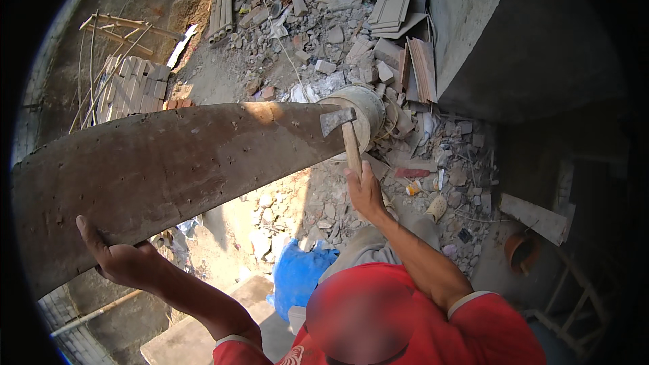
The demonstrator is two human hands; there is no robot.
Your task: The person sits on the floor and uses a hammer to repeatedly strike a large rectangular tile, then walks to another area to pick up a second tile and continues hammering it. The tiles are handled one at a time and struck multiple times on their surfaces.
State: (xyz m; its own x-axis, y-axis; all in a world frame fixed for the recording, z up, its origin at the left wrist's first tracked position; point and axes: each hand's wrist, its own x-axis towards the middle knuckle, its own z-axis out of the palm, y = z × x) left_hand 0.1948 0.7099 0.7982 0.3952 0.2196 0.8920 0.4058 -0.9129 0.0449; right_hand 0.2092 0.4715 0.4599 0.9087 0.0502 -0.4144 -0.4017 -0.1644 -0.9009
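"Brown board (155,169), where?"
"End over the round drum (365,109); your left hand (130,262) pinches its edge with fingers, right hand (367,195) has fingers round the hatchet (349,136)."
"Step?"
"Likely chopping; next calls for steady board."

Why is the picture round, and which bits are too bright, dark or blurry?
Head view: its fisheye lens leaves black corners; sunlight whitens some rubble and touches the board; the right side is shadowy; a blurred patch overlaps the red shirt, while the hatchet looks clear.
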